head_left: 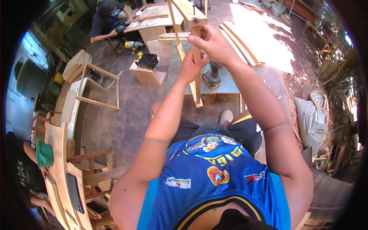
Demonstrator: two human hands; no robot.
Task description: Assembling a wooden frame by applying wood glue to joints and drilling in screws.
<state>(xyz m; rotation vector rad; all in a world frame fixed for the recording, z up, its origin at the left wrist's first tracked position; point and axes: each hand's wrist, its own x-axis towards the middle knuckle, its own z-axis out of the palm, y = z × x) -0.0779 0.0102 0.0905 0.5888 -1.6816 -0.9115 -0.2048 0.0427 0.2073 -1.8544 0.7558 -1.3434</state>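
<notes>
A wooden frame (188, 11) of light strips stands in front of me on a low bluish table (226, 86). A dark screw (194, 11) sticks up from the corner at its top. My right hand (212, 43) is closed round the upper part of the wooden upright, just under that corner. Lower down, my left hand (194, 66) is wrapped round the same upright; part of its fingers is hidden behind the wood. Just right of the upright, a dark cordless drill (211, 76) stands on its battery on the table.
Long wooden strips (243, 45) lie at the table's right. To the left are a yellow drill (134, 45), a black crate (148, 60) on a wooden box (147, 74) and a wooden frame (99, 105). One person (109, 21) sits far left; another (27, 172) stands near left. A phone (75, 193) lies on planks.
</notes>
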